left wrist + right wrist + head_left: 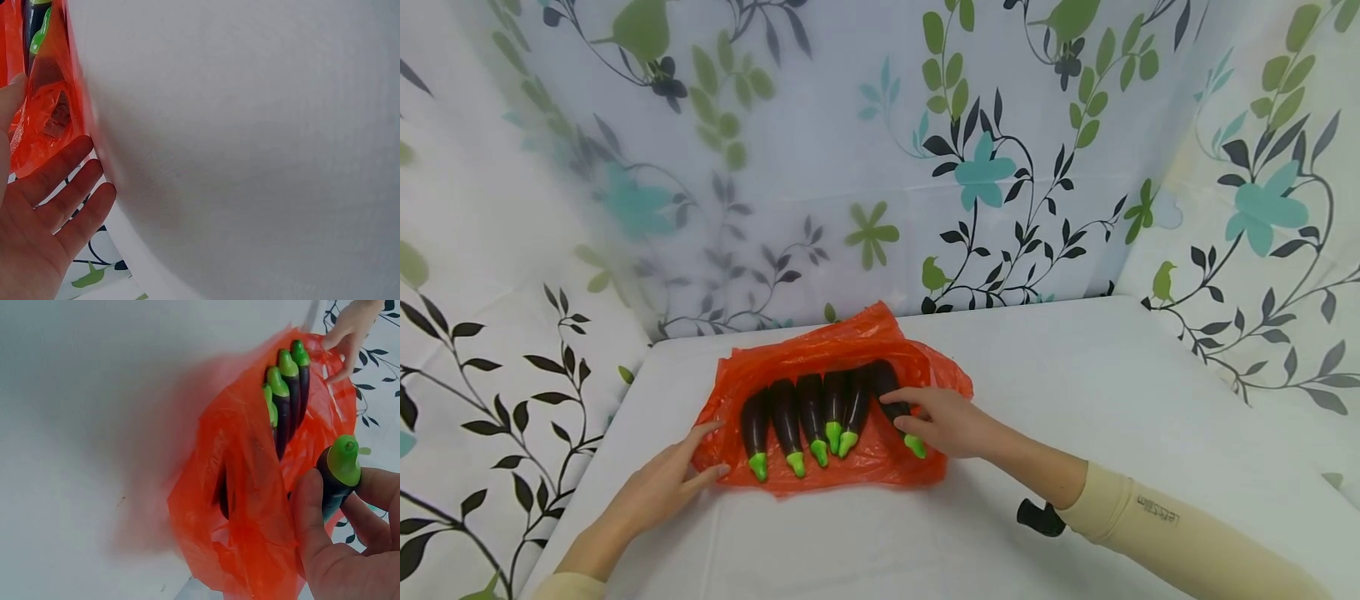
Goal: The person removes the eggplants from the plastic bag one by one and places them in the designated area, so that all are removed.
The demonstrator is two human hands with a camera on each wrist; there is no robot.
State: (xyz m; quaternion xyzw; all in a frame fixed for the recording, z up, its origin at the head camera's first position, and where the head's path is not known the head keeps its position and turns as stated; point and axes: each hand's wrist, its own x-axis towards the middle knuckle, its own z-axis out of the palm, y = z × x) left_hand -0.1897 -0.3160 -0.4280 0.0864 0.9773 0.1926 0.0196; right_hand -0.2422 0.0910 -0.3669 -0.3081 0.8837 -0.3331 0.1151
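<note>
A crumpled red plastic bag [880, 471] lies spread on the white table with its opening toward me. Several glossy dark purple eggplants [784, 421] with bright green caps lie side by side in it, caps toward me. At the right end of the row, my right hand [955, 421] pinches one eggplant [344, 465] between thumb and fingers, its green cap sticking out past the grip. My left hand [658, 483] is at the bag's left edge, thumb and fingers spread and mostly straight, fingertips against the red plastic.
The white table [1075, 375] reaches back to a curtain [865, 167] printed with leaves, flowers and birds, which also hangs at both sides. A small black object [1040, 517] shows beside the right forearm.
</note>
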